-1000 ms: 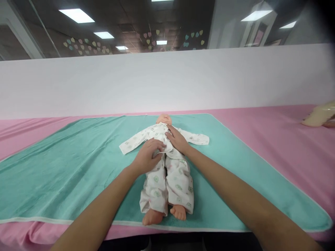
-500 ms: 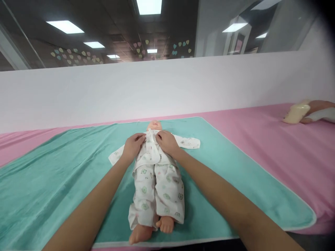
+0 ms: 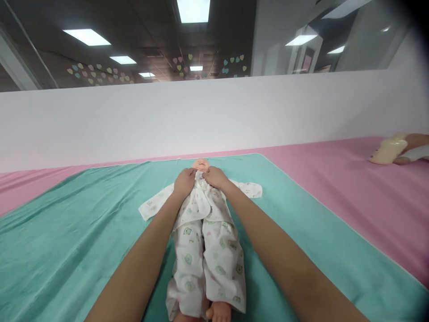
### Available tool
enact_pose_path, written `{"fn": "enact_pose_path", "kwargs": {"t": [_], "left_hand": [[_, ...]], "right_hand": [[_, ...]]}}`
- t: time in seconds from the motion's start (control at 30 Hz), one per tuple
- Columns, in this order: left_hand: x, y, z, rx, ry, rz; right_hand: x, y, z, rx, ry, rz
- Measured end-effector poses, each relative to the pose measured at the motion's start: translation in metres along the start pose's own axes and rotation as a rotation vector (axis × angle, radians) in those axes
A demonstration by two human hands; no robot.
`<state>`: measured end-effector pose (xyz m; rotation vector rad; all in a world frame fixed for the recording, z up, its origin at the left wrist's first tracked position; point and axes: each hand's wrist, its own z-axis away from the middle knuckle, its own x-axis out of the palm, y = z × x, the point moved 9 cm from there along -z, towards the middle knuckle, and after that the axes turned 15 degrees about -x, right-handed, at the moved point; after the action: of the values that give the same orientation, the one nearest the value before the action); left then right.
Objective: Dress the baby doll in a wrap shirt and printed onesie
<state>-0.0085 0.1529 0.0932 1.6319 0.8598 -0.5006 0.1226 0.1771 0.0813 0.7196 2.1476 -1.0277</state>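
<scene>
A baby doll (image 3: 201, 164) lies on its back with its head at the far end and its feet toward me. It wears a white printed top (image 3: 197, 201) and matching pants (image 3: 223, 264). Both sleeves spread out to the sides. My left hand (image 3: 185, 181) is closed on the left side of the top's collar, just below the doll's chin. Across from it, my right hand (image 3: 216, 177) pinches the right side of the collar. Only a narrow strip of cloth shows between the two hands. The fingertips are partly hidden.
Beneath the doll is a teal blanket (image 3: 100, 250) with a white edge, spread over a pink sheet (image 3: 335, 179). A low white wall (image 3: 167, 116) with glass above it runs along the back. At the far right a cream-coloured object (image 3: 389, 150) touches another doll's limb (image 3: 417, 143).
Both hands have moved up the chest toward the doll's neck and closer together, now gripping the collar. The view has shifted slightly, so the doll's feet sit lower in the picture.
</scene>
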Motion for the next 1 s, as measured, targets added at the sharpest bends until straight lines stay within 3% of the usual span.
{"fn": "enact_pose_path", "kwargs": {"t": [0.17, 0.33, 0.43, 0.7, 0.87, 1.0], "left_hand": [[0.004, -0.003, -0.003, -0.086, -0.151, 0.286], [0.005, 0.002, -0.003, -0.063, -0.130, 0.072], [0.006, 0.004, -0.005, -0.043, -0.091, -0.012], [0.013, 0.012, -0.002, -0.020, -0.044, -0.224], [0.007, 0.023, 0.006, 0.036, 0.031, -0.264], [0.001, 0.030, 0.013, 0.091, 0.110, -0.273]], "right_hand": [[-0.009, 0.000, 0.004, 0.053, 0.164, -0.060], [-0.021, -0.006, 0.007, 0.104, 0.394, -0.355], [-0.014, -0.003, 0.008, 0.158, 0.388, -0.456], [-0.012, 0.002, 0.022, 0.227, 0.414, -0.411], [-0.019, 0.010, 0.035, 0.288, 0.515, -0.412], [-0.020, 0.012, 0.039, 0.297, 0.516, -0.397]]}}
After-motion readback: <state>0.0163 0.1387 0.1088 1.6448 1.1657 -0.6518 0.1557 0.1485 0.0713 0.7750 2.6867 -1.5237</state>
